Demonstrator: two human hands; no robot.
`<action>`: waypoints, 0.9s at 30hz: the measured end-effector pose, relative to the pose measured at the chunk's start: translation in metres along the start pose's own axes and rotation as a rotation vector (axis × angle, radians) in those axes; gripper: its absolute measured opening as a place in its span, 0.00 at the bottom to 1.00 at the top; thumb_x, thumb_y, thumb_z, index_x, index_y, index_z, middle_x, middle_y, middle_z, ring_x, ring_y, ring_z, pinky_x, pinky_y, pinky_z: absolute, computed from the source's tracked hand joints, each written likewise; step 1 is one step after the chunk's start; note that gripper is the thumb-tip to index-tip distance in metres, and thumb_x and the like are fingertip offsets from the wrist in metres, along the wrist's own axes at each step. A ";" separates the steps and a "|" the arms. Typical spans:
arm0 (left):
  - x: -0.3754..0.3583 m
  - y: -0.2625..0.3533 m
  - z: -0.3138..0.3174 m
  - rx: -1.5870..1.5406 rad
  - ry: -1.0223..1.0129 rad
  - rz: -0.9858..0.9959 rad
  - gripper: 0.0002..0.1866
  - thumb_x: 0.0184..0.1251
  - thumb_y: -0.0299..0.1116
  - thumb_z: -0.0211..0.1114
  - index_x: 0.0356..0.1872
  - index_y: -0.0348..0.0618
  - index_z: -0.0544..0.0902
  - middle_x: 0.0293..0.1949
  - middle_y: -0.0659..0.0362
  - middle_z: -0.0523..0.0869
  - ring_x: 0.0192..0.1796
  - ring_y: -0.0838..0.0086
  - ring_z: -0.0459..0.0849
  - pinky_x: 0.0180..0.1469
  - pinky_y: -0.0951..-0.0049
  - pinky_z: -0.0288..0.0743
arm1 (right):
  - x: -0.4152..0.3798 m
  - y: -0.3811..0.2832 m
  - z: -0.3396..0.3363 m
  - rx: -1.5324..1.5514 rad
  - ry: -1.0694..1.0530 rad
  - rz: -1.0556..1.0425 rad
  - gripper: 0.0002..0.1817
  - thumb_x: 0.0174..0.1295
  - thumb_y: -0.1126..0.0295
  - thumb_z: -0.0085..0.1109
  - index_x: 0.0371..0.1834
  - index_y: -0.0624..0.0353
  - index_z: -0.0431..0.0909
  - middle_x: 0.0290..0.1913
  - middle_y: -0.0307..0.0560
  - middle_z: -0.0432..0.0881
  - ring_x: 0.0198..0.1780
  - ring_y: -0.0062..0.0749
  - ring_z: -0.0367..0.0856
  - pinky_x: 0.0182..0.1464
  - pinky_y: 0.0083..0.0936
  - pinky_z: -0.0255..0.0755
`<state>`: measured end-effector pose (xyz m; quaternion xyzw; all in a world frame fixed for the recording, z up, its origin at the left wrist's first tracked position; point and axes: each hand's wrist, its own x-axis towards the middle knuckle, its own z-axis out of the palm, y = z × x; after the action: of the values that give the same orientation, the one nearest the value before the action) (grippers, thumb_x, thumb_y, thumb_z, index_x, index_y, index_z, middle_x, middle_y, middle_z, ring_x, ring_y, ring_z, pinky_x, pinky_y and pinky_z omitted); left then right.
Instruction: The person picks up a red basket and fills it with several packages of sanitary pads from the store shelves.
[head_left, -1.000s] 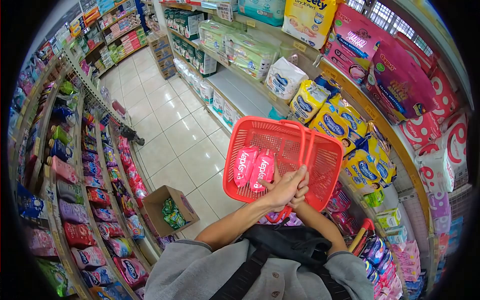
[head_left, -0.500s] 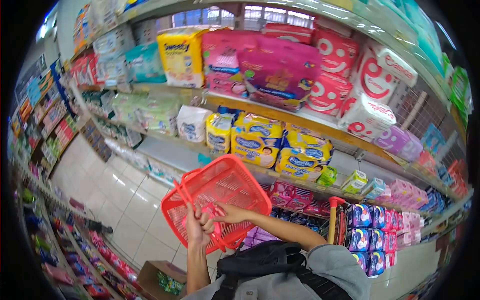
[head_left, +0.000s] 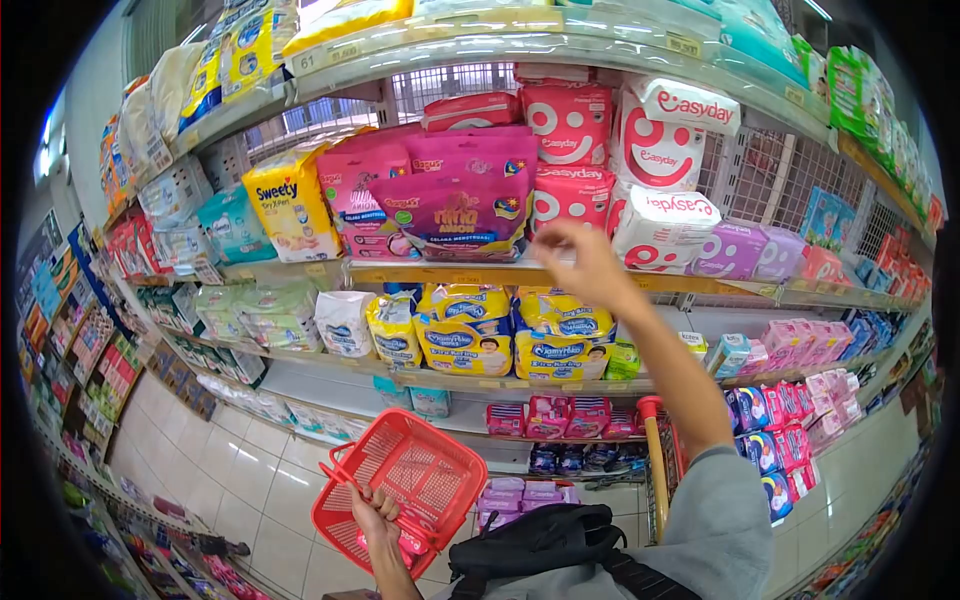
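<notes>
My left hand [head_left: 374, 509] grips the handles of a red plastic basket [head_left: 420, 462] down low, with pink packs showing inside it near the hand. My right hand [head_left: 583, 258] is raised and blurred in front of the middle shelf, fingers apart, holding nothing. It hovers next to pink-and-white Easyday packs [head_left: 573, 196] and a purple-pink pack [head_left: 462, 213]. Below the hand lie yellow diaper packs [head_left: 466, 341].
Shelves of diapers and pads fill the wall ahead. A yellow Sweety pack [head_left: 290, 204] sits to the left. A wooden pole with a red top [head_left: 654, 455] stands by my right arm. White tiled floor [head_left: 200, 480] runs along the aisle at left. A black bag strap [head_left: 540, 545] crosses my chest.
My view has swung from the aisle to the shelf. My right hand left the basket and rose to the middle shelf. The basket dropped lower, held by my left hand alone.
</notes>
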<state>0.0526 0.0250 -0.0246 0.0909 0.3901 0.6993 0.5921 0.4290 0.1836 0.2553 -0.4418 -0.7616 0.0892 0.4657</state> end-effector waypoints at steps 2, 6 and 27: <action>0.000 0.000 -0.007 -0.036 0.001 0.013 0.23 0.70 0.59 0.44 0.23 0.54 0.61 0.12 0.71 0.51 0.11 0.84 0.45 0.12 0.80 0.38 | 0.038 0.008 -0.029 -0.491 0.089 -0.061 0.20 0.56 0.61 0.61 0.46 0.63 0.76 0.47 0.56 0.80 0.52 0.44 0.78 0.54 0.34 0.71; -0.006 0.002 -0.010 -0.065 0.071 -0.006 0.24 0.71 0.58 0.44 0.20 0.55 0.62 0.11 0.72 0.51 0.10 0.85 0.45 0.10 0.81 0.37 | 0.093 0.025 -0.065 -0.945 -0.170 0.185 0.38 0.51 0.51 0.64 0.61 0.65 0.66 0.61 0.65 0.69 0.64 0.49 0.67 0.62 0.36 0.65; -0.005 0.006 -0.039 -0.021 0.127 -0.036 0.24 0.69 0.59 0.47 0.20 0.55 0.62 0.11 0.71 0.51 0.10 0.84 0.45 0.10 0.80 0.38 | 0.142 0.033 -0.063 -0.934 -0.500 0.444 0.39 0.44 0.40 0.64 0.49 0.64 0.78 0.53 0.55 0.79 0.53 0.45 0.79 0.55 0.37 0.71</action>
<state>0.0267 0.0039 -0.0453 0.0332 0.4210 0.6968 0.5798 0.4731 0.2932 0.3614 -0.7154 -0.6962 -0.0592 -0.0029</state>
